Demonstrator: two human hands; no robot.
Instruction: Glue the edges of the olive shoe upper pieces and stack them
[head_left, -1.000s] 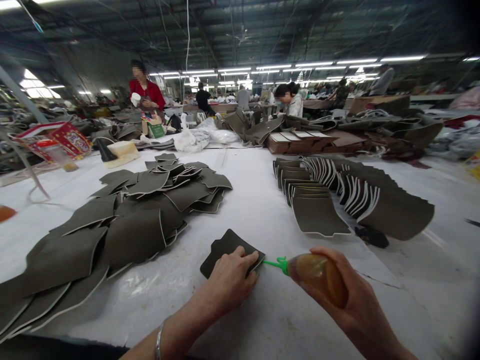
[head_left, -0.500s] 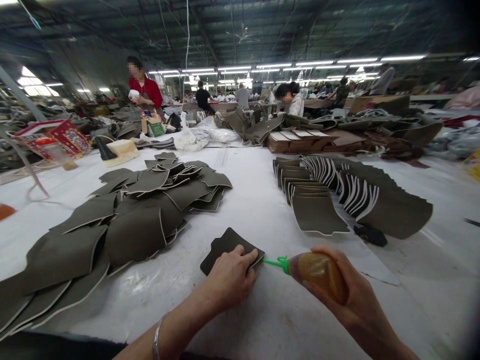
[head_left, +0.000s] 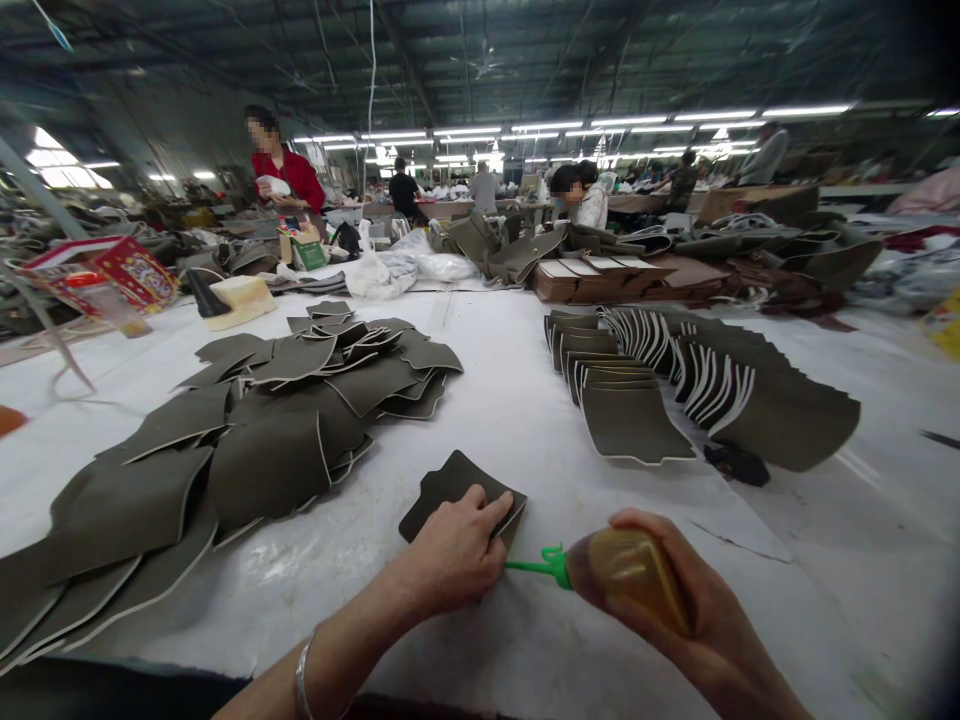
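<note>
A dark olive leather-like piece (head_left: 456,488) lies on the white table in front of me. My left hand (head_left: 459,548) grips its near right edge, index finger stretched along the top and thumb side low by the edge. In my right hand (head_left: 694,595) is a squeeze bottle (head_left: 626,575) of amber liquid, tilted on its side with my fingers wrapped round it. The bottle's green nozzle (head_left: 536,567) points left, its tip close to my left thumb and the piece's near edge. Whether the tip touches the piece I cannot tell.
A loose heap of similar pieces (head_left: 270,440) spreads across the left. Fanned rows of them (head_left: 637,420) stand at the right, beside a small black item (head_left: 736,465). Farther back are a yellowish block (head_left: 238,300), plastic bags (head_left: 382,275) and brown stacks (head_left: 630,285). Several people work beyond.
The bottle and my right hand have moved slightly down and left, bringing the nozzle tip from the piece's right corner to near my left thumb. My left hand stays on the piece.
</note>
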